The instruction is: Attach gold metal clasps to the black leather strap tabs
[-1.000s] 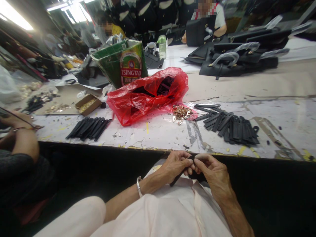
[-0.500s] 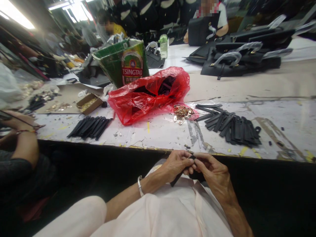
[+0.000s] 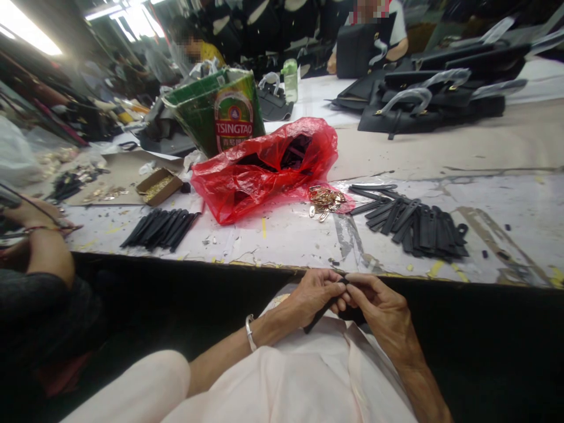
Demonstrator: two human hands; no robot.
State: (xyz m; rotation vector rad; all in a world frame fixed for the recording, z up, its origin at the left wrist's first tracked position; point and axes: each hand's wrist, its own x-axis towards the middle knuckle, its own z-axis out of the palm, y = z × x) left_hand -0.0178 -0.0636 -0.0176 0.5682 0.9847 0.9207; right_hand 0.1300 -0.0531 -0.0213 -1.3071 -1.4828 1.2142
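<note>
Crowded workshop bench under bright lamps

Across the upper right of the frame lie black handbags, their handles wrapped in clear plastic, perhaps against scratches. At lower centre, just before the bench edge and above the pale clothing of the lap, both hands meet at one narrow black strap. The left hand is closed on it, with its lower end coming out beneath the palm. The right hand pinches by thumb and finger near the upper end; this grip seems chosen for fine control of a small part. What exactly is between the fingertips, I cannot tell.

Similar black strips are laid in a fanned pile at right of centre and in a neat row at left of centre, probably for easy picking. Between them, gold-coloured metal fittings lie upon the edge of a red plastic bag, which perhaps keeps them together. Behind the bag stands a green Tsingtao carton. At the left edge, a co-worker's arm reaches to the bench.
</note>
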